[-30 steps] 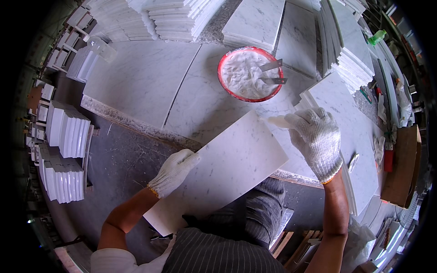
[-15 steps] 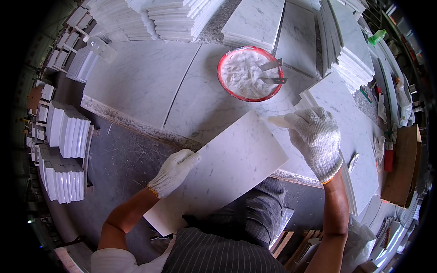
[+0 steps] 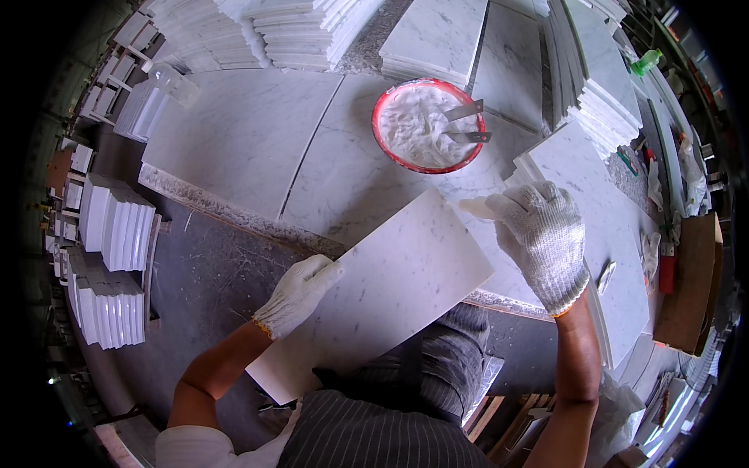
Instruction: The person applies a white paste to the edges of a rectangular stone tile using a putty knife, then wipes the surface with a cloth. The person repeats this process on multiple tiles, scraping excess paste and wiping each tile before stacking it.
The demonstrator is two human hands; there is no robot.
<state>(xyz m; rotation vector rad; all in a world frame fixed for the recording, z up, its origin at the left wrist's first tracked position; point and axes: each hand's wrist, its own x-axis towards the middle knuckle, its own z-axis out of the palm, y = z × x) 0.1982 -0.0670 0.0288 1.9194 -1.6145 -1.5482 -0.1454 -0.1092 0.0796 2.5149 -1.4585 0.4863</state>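
The white marble slab [image 3: 382, 292] lies tilted across the person's lap; the gloved left hand [image 3: 299, 295] grips its left edge, while the gloved right hand [image 3: 542, 238] hovers loosely curled just past its upper right corner

Left hand [image 3: 300, 295] gripping marble tile [image 3: 374, 300], right hand [image 3: 540, 238] raised, red bowl [image 3: 427, 125]

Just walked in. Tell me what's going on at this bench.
A person in white knit gloves holds a long white marble tile tilted over their lap at a marble-topped bench. The left hand steadies its long edge; the right hand is raised just off its far end. A red basin of white paste, two scrapers in it, sits behind.
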